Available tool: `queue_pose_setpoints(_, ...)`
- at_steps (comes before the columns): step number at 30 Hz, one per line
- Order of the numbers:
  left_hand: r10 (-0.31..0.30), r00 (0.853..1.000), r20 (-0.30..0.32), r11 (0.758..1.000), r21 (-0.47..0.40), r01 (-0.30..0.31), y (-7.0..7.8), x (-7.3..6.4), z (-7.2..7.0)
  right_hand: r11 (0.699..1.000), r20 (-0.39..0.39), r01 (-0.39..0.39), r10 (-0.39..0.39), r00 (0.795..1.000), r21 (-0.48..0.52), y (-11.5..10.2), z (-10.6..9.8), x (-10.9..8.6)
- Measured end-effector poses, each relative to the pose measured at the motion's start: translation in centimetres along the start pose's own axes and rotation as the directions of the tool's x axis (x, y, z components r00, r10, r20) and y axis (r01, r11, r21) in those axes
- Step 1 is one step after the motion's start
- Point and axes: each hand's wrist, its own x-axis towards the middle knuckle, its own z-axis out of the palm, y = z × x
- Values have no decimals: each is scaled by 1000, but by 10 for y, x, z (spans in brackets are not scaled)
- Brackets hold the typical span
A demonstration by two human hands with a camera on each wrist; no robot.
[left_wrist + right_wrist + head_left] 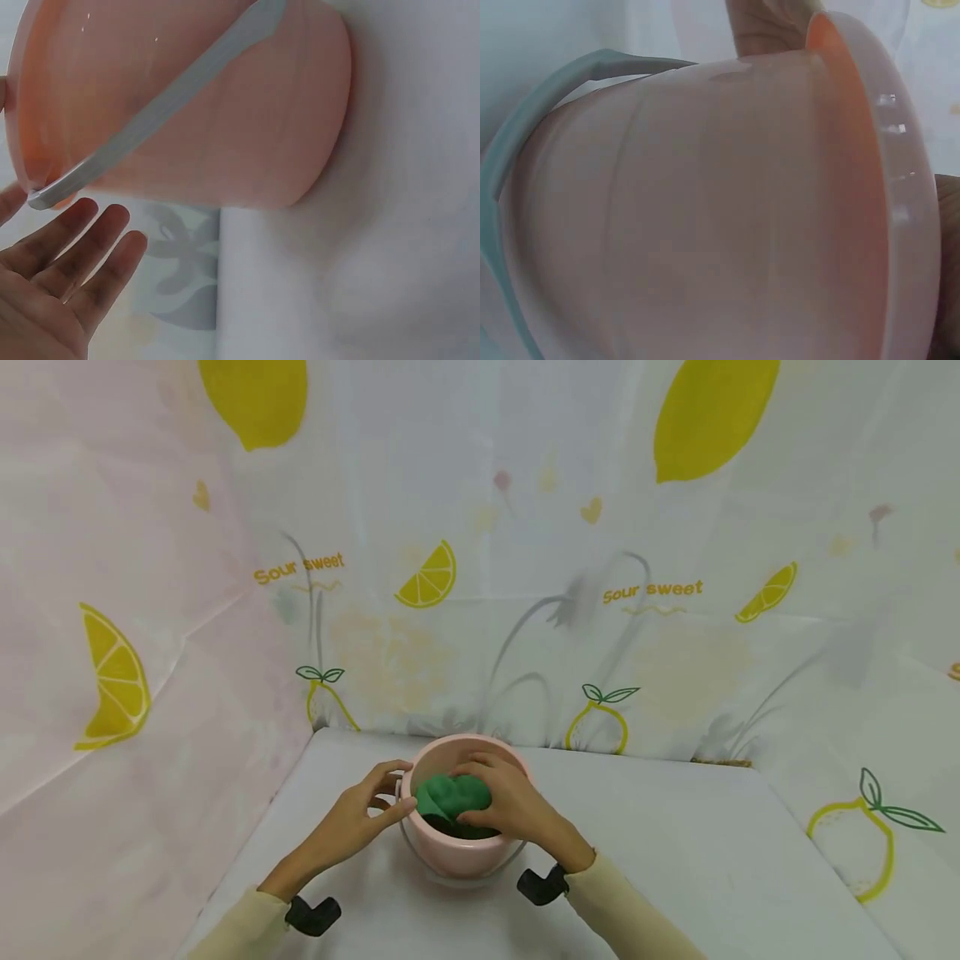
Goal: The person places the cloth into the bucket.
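A pink bucket [456, 857] with a grey handle [161, 112] stands upright on the white surface. Inside it lies a soft-looking green lumpy thing [442, 795], its kind unclear. My right hand [517, 802] reaches in over the right rim and grips this green thing between thumb and fingers. At the left rim is my left hand [360, 810], its thumb and forefinger touching the rim. The other fingers [101, 281] of that hand extend loosely beside the bucket in the left wrist view. In the right wrist view the bucket wall hides most of the right hand.
The bucket's handle hangs down at the front. Behind the white tabletop [675, 860] rises a cloth backdrop [480, 635] printed with lemons, and a pinkish cloth side [150, 568] stands at left. Black straps with mounts [315, 916] sit at both wrists.
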Motion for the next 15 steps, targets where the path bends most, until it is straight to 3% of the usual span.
queue_pose_setpoints(3, 67, 998, -12, 997, 46, -67, 1, 2, -6, 1000, 22, 21, -21, 1000, -10, 1, -4, 1)
queue_pose_setpoints(7, 134, 990, -44, 980, 156, -126, -1, 3, -21, 999, -46, 54, -54, 998, 5, 4, -11, -5)
queue_pose_setpoints(12, 190, 979, -79, 936, 315, -156, -4, 0, -46, 999, -163, 19, -11, 987, 46, 8, -25, -23)
queue_pose_setpoints(15, 214, 974, -69, 894, 416, -167, -5, -6, -58, 998, -199, -32, 40, 979, 45, 8, -35, -35)
